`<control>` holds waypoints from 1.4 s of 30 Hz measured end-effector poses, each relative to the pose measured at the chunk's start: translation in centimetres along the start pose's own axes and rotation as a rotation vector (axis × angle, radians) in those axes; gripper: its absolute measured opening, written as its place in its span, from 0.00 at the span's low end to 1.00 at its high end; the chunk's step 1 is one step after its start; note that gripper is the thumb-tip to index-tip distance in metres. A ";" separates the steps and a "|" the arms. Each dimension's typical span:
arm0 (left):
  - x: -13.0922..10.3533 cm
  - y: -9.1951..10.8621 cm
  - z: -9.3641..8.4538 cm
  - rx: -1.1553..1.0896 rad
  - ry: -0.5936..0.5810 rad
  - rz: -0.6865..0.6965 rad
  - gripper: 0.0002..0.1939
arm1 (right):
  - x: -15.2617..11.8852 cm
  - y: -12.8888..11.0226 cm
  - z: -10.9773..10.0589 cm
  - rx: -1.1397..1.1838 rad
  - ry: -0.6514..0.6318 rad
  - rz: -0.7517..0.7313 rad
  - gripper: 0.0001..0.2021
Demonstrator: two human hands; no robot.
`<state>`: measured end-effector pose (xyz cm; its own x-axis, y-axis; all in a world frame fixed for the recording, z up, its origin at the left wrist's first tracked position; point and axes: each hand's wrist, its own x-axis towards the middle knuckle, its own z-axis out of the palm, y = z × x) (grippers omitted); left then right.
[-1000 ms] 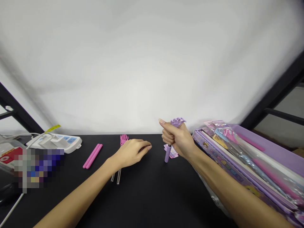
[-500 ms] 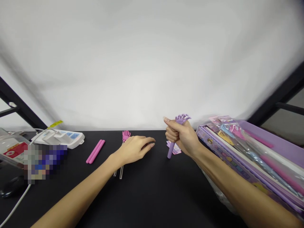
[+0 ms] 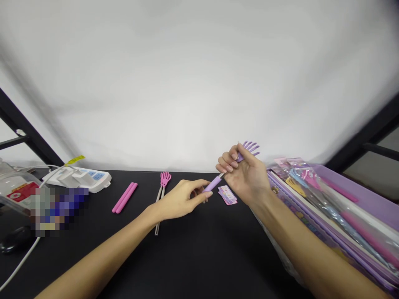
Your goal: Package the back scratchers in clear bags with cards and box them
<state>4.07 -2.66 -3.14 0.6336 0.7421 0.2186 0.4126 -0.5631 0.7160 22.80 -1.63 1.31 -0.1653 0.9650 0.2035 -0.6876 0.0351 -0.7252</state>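
A purple back scratcher (image 3: 213,183) with a claw-shaped head hangs tilted above the black table, a bit of metal rod showing between handle and head. My left hand (image 3: 183,199) pinches the lower end of its handle. Around the neck and head, the fingers of my right hand (image 3: 246,174) are curled. Behind my left hand lie pink claw heads on metal rods (image 3: 165,178), partly covered by that hand. Two pink handles (image 3: 125,198) rest side by side to the left. Small printed cards (image 3: 228,195) lie below my right hand.
On the right, a purple box (image 3: 358,182) holds packaged scratchers in clear plastic. A white power strip (image 3: 99,179) with plugs, a cable, a clear container (image 3: 18,195) and a black mouse (image 3: 15,240) are at the left. A white wall stands behind the table (image 3: 199,257).
My left hand has moved right and taken hold of the purple handle. The scratcher has tilted from near upright, metal rod now shows, and my right hand has turned palm upward.
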 end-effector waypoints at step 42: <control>0.8 -0.7 -1.0 0.248 0.001 -0.078 0.16 | 0.3 -5.5 -6.3 -1.776 -0.337 0.258 0.33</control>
<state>3.60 -1.34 -2.78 0.5929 0.7873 0.1694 0.6082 -0.5757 0.5465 30.99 0.08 1.14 -0.4075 0.9106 -0.0682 0.8181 0.3309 -0.4704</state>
